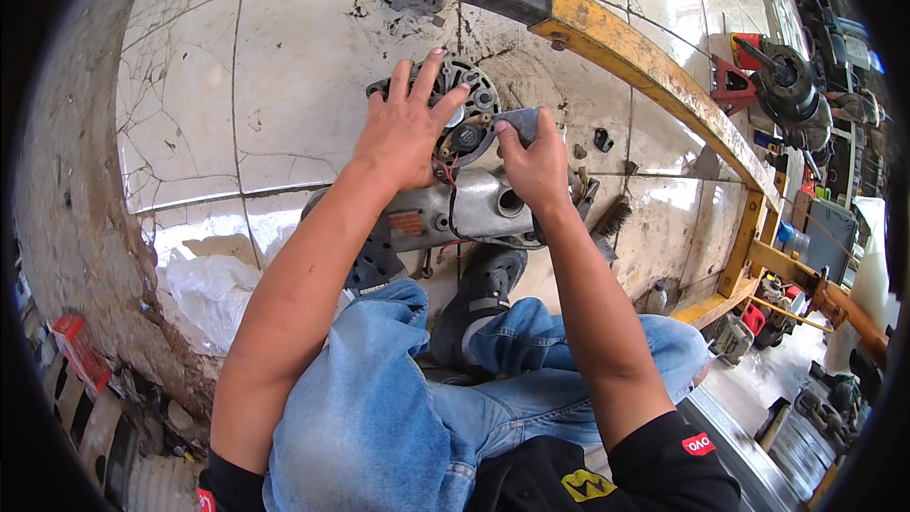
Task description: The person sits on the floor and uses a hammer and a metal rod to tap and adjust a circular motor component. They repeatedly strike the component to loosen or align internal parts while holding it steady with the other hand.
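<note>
My left hand (403, 133) lies over a round slotted metal part (482, 95), which looks like an alternator end. Its fingers are spread across the top face. My right hand (535, 161) pinches a flat grey piece (519, 121) between thumb and fingers at that part's right edge. I cannot tell whether the grey piece is sandpaper or cloth. Red and black wires (452, 194) hang from the slotted part. Just below it, a silvery metal housing (474, 204) with a round opening lies between my hands and my feet.
A yellow and black steel frame (645, 47) arches over the tiled floor (303, 66). Small loose parts and a brush (616, 216) lie right of the housing. Crumpled white plastic (213, 284) is at left. Tools and machine parts crowd the right side, including a red stand (732, 85).
</note>
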`<state>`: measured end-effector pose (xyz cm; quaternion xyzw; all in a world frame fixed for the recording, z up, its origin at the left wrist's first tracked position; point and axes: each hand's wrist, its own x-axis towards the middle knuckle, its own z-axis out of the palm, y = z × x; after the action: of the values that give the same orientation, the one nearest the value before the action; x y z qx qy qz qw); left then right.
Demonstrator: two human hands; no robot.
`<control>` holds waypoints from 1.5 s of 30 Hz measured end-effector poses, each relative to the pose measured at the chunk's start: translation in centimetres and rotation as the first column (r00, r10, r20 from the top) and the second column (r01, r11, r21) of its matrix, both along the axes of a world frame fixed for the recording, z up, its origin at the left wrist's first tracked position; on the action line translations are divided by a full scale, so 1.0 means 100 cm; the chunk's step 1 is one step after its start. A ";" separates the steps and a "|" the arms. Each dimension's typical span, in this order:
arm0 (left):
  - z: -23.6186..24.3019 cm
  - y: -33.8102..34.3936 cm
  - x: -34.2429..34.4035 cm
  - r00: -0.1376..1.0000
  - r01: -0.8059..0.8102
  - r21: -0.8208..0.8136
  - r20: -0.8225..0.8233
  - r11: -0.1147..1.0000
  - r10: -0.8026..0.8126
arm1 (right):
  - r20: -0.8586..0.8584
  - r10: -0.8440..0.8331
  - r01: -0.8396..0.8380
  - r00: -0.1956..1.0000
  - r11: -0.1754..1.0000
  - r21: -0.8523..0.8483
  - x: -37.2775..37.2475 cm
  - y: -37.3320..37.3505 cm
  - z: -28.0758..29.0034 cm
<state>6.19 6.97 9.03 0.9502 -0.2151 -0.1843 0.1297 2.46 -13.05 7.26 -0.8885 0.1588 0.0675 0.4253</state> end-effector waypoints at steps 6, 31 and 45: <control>-0.003 0.000 -0.002 0.999 -0.006 -0.032 0.038 0.999 0.008 | 0.024 -0.039 0.037 0.999 0.997 0.066 -0.002 -0.003 -0.004; -0.001 -0.001 0.000 1.000 0.010 0.023 0.028 1.000 -0.011 | -0.005 -0.056 0.056 0.998 0.998 0.008 -0.002 -0.001 0.004; -0.002 0.001 -0.002 1.000 0.000 -0.032 0.029 0.999 0.001 | -0.017 0.008 -0.009 1.000 1.000 -0.030 -0.004 0.003 0.007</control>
<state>6.02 7.12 8.81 0.9507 -0.2196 -0.1671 0.1418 2.08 -12.72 7.98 -0.8947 0.1596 0.0744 0.4104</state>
